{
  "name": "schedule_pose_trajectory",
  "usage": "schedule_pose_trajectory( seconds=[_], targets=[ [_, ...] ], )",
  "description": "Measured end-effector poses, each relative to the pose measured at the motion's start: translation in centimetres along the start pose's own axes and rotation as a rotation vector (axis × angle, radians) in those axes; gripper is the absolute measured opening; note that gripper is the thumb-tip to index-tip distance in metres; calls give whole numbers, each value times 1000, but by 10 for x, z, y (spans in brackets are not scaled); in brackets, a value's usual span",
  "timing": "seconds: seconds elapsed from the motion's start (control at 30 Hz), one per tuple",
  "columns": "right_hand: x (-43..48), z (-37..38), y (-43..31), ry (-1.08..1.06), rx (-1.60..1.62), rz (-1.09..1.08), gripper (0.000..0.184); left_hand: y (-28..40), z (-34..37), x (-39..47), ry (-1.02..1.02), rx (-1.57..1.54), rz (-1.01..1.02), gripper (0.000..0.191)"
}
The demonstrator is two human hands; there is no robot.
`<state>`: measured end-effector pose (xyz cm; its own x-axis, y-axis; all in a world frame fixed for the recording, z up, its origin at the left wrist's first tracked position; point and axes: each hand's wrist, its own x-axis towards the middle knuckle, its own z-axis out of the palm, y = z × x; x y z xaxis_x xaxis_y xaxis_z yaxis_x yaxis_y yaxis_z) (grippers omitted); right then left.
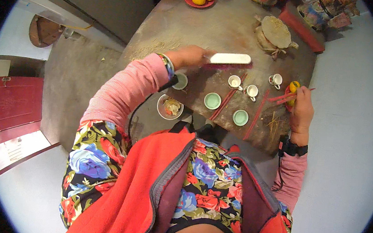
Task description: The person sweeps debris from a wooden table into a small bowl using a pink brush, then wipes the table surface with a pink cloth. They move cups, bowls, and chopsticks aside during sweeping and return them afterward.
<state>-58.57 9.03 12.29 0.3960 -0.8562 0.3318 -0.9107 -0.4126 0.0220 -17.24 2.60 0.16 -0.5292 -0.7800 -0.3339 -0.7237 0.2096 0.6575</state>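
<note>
My left hand (191, 56) grips a brush (230, 58) with a white back and magenta bristles, held low over the dusty table (194, 27). Whether the bristles touch the tabletop I cannot tell. At the right edge of the table, my right hand (303, 108) is closed around several red sticks (282, 99). Partly hidden beside it is a small red dish (287, 91) with orange citrus fruit (294, 86). Between my hands stand white cups (234, 82) with handles and pale green bowls (212, 100). More red sticks (223, 104) lie between the bowls, and others (257, 114) to their right.
A powder-covered incense burner (274, 32) stands at the back right, near a red ledge (302, 28). Citrus fruit fills a red plate (199, 5) at the far edge. Yellowish powder (155, 49) and thin straws (274, 121) litter the table. A bowl of scraps (170, 107) sits below the front edge.
</note>
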Motion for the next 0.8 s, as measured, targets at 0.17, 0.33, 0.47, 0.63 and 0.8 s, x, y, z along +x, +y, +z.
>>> schedule_pose_trajectory(
  seconds=[0.17,0.33,0.47,0.63,0.8],
  targets=[
    [-20,8,12,14,-12,52,33,-46,-15,-59,142,52,-108,52],
    [-37,4,18,34,9,118,35,-43,-39,-109,323,264,-306,50],
    [-42,4,17,64,2,84,37,-11,-61,-79,463,447,-147,45],
    [-50,8,14,38,81,69,40,-5,-38,-14,306,656,31,52],
    [-85,-2,12,52,170,190,39,-56,-43,-83,328,650,-37,50]
  ],
)
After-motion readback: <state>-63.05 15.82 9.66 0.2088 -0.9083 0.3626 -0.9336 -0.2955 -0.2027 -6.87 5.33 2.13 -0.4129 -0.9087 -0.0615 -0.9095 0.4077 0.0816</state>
